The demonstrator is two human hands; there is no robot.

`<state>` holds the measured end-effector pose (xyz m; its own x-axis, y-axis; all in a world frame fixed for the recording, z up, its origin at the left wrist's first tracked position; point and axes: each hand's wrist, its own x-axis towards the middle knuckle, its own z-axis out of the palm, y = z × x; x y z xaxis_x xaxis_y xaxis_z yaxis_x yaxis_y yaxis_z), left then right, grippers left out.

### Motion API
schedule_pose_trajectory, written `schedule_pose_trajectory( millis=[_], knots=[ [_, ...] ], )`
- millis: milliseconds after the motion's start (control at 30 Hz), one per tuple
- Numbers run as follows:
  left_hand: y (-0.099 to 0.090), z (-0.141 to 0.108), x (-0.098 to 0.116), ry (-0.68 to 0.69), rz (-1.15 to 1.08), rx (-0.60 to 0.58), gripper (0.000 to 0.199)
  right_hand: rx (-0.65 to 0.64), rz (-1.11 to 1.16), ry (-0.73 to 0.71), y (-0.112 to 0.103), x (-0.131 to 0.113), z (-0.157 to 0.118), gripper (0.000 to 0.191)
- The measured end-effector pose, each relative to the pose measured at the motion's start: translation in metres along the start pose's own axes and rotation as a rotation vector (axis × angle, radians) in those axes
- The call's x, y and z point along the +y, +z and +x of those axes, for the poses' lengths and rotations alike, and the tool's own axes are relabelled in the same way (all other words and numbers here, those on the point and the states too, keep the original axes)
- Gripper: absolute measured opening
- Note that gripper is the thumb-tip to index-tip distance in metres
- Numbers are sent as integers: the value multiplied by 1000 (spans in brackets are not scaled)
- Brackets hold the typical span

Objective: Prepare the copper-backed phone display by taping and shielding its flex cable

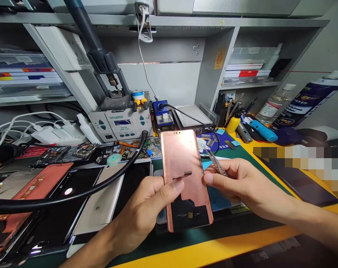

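- left hand (pixel 142 212): curled closed around the lower part of the copper-backed phone (pixel 182 163), thumb lying across its face, other fingers behind it
- copper-backed phone: held upright in the left hand, above the table and tilted slightly, with a black patch at its lower end; a thin dark strip (pixel 184 175) lies at the left thumb tip
- right hand (pixel 241 182): closed in a pinch on the steel tweezers (pixel 216 163), fingertips just beside the phone's right edge
- steel tweezers: tips pointing up and left, close to the phone's upper right edge
- black hose (pixel 73 197): curves across the bench to the left of the phone
- circuit boards (pixel 135 149): lie in a row behind the phone
- white phone back (pixel 97 206) and orange phone back (pixel 43 186): lie on the bench to the left, among other phone parts
- dark phone (pixel 300 182): lies on the bench to the right, partly under a blurred patch
- green mat (pixel 249 156): covers the yellow bench (pixel 202 253)
- soldering station (pixel 118 124): stands at the back, beside a small blue unit (pixel 163 115)
- spray can (pixel 305 98) and clear bottle (pixel 275 104): stand at the back right
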<state>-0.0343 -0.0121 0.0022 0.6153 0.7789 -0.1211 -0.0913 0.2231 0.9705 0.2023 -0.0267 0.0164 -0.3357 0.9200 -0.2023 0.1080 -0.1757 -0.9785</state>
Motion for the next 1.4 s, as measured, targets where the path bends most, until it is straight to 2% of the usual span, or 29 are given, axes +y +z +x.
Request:
schedule_pose_trajectory(
  millis=[100,167,300,533,667,767,967,1100,1400],
  knots=[
    [0,1,-2,-6,-143,-8,53,-1,-4,0,1,-2,-2,38],
    [0,2,-2,-11,-144,-7,59,6,-15,-12,2,-4,-2,39],
    [2,2,0,-52,24,-3,49,12,-34,-34,4,-5,-1,39],
    [6,1,10,-21,74,-63,36,14,-24,-40,2,-2,-1,35],
    [6,1,14,-30,226,-34,30,18,-32,-46,2,-2,0,37],
    [4,1,12,-3,308,-14,30,17,-41,-48,1,-1,0,40],
    [6,2,15,76,307,-31,18,18,-44,-43,1,-1,0,39],
    [7,1,17,48,289,-63,23,17,-29,-44,2,-2,1,39],
    [5,1,7,-4,278,-22,32,32,-23,-40,4,-4,0,38]
  ],
)
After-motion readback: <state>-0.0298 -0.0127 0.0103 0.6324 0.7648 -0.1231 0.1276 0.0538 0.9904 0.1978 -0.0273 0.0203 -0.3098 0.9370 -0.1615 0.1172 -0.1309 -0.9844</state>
